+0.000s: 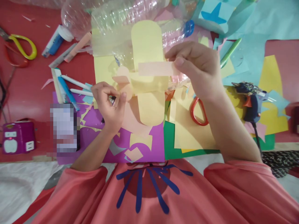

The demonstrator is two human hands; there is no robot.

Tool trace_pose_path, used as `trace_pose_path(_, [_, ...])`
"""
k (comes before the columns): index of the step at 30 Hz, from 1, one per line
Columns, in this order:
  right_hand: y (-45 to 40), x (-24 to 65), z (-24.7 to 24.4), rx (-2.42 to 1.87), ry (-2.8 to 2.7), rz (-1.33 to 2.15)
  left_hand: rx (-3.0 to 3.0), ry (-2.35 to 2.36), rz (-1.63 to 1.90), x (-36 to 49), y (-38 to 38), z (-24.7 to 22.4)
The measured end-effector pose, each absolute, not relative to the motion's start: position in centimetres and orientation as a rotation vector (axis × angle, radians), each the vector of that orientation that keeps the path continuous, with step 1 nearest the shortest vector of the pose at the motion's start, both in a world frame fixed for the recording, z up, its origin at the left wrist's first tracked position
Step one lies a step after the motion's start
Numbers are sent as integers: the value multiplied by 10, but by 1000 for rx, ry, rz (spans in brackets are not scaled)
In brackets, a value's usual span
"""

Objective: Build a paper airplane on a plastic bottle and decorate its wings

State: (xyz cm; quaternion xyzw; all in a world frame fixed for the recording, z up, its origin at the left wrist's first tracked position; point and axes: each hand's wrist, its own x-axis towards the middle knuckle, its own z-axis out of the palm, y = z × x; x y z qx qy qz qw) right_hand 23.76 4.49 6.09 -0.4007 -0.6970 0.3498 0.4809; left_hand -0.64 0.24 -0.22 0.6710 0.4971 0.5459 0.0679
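A pale pink paper strip is pinched at its right end by my right hand, which holds it over a yellow paper cutout. The cutout has a rounded upper part and a rounded lower part, joined by a band across the middle. My left hand pinches a small folded peach paper piece with rounded ends, just left of the cutout. Purple paper with paper scraps lies beneath.
Clear plastic bottles lie along the back. Pens, a phone, yellow-handled scissors and a purple box are at left. Red-handled scissors and a glue gun with its cord are at right.
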Motion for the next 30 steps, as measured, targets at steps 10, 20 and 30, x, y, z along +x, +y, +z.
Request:
trace_pose_path(10, [47,237,56,-896,-1732,911,2254,1514,1481,-10,3,3])
trace_pose_path(20, [42,234,50,-993,-1925,788,2338,1521,1218,-17,0,0])
trace_pose_path(30, [40,233,51,-1104,-2011,719,2474,1375,1310,-8,0,8])
